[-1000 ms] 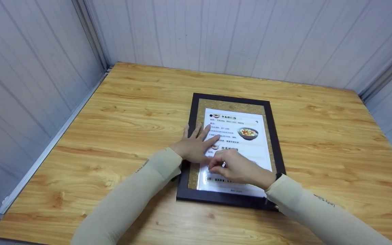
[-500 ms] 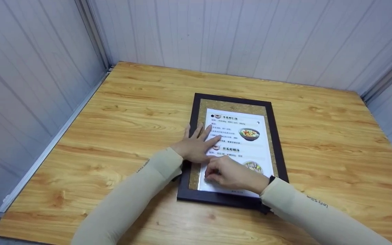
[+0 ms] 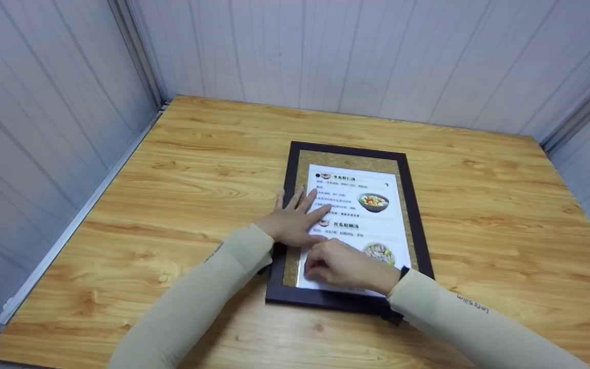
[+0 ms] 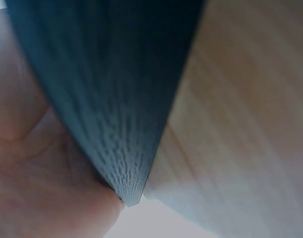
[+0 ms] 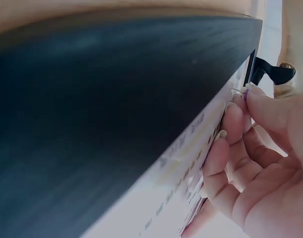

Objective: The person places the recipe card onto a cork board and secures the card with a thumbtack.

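A dark wooden frame [image 3: 291, 169] with a cork inset lies flat on the table, and a white printed menu sheet [image 3: 372, 225] lies on the cork. My left hand [image 3: 300, 205] rests flat, fingers spread, across the frame's left rim and the sheet's left edge. My right hand [image 3: 311, 269] sits at the sheet's lower left corner with its fingers curled. In the right wrist view the fingertips [image 5: 226, 144] pinch a small purple-headed pin [image 5: 245, 91] against the sheet [image 5: 156, 208]. The left wrist view shows only the frame's dark edge [image 4: 117, 99] and my palm [image 4: 42, 188].
The wooden table [image 3: 182, 169] fills a corner between grey panelled walls [image 3: 44, 102] on the left, back and right. A metal rail [image 3: 69, 225] runs along its left edge. Bare wood surrounds the frame on all sides.
My right hand has slid down and left from the sheet's middle to its lower left corner, uncovering the second food picture. The left hand and the frame have stayed put.
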### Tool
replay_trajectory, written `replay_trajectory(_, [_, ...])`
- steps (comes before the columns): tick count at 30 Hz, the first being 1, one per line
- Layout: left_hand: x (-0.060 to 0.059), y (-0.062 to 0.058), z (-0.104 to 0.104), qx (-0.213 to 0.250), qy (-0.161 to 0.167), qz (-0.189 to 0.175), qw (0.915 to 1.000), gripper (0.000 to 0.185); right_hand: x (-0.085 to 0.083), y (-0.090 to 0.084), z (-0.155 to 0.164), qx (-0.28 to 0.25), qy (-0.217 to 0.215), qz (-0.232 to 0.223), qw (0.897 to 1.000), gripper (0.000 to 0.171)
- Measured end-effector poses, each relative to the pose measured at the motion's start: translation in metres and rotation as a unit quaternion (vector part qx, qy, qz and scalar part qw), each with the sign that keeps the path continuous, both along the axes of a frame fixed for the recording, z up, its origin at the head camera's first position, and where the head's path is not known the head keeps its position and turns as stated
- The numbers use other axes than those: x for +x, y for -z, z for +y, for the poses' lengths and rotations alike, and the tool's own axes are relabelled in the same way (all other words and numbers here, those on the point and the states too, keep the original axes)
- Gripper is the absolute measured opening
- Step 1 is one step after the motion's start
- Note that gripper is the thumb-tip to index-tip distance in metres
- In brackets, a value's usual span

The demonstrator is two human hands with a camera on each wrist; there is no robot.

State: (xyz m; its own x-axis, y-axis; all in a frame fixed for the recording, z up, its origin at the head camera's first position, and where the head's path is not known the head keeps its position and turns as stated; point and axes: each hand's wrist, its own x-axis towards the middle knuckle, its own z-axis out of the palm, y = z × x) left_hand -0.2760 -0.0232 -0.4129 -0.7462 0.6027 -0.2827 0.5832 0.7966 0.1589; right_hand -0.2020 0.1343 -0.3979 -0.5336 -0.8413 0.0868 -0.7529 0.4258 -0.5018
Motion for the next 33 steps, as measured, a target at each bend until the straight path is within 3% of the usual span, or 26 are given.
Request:
replay_trajectory(19, [0.0011, 0.0001, 0.0004, -0.002, 0.004, 0.008, 1.0000, 0.077, 0.0027, 0.0022, -0.0015, 0.007, 0.021, 0.011, 1.000, 0.005])
replay_trajectory(23, [0.0035, -0.0001, -0.0013, 0.002, 0.002, 0.000, 1.0000, 0.077, 0.0026, 0.0015, -0.0028, 0.007, 0.009, 0.012, 1.000, 0.004])
replay_trajectory(33, [0.0032, -0.0007, -0.0017, 0.001, -0.002, -0.005, 1.0000, 0.077, -0.0024, 0.0022, -0.0034, -0.010, 0.016, -0.028, 0.999, 0.005])
